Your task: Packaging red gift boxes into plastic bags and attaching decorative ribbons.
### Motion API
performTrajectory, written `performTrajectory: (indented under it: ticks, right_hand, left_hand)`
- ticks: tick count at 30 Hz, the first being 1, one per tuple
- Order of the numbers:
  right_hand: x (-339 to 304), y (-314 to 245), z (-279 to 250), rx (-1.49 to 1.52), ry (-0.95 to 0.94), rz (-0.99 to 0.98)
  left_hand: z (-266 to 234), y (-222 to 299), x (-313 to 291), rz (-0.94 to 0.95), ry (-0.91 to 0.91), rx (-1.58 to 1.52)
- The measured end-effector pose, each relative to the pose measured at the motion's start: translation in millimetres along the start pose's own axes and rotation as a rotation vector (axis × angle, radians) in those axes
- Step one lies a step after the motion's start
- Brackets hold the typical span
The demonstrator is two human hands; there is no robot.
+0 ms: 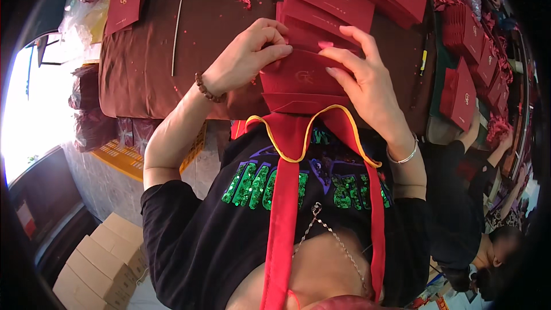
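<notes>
A flat dark red paper gift bag (307,77) with a gold emblem lies in front of me at the table's near edge, on other red folded pieces. My left hand (258,51) is closed at its upper left corner, thumb and forefinger pressed together. What sits between those fingertips is partly hidden. On the right side, my right hand (364,72) has its fingers spread, with the thumb on the bag's face and the forefinger by its top edge. A short pink ribbon end (326,45) pokes up beside that forefinger.
A fanned stack of red bags (330,6) lies just beyond my hands. Another bag (127,1) with a ribbon is at far left, near a thin pale stick (177,37). A yellow marker (423,62) lies at right. A co-worker's hand (472,129) reaches towards more bags (459,95).
</notes>
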State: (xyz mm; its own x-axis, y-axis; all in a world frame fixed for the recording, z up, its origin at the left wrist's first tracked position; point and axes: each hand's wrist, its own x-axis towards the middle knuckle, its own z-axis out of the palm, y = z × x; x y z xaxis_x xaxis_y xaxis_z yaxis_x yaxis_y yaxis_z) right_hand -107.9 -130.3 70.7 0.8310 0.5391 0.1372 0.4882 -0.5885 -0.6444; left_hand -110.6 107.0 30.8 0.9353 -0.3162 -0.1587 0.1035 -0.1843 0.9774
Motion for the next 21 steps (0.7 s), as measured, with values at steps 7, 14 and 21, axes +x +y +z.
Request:
performTrajectory:
  ticks: [7,14,21]
  right_hand:
    - [-4,29,18,0.374,-0.221,0.225]
    - [3,35,13,0.469,-0.212,0.297]
    - [1,42,22,0.501,-0.203,0.331]
  left_hand:
    - [18,-32,-14,0.171,0.238,-0.02]
    - [-21,-29,-71,0.105,0.086,0.579]
    - [-56,-13,-112,0.103,-0.006,-0.286]
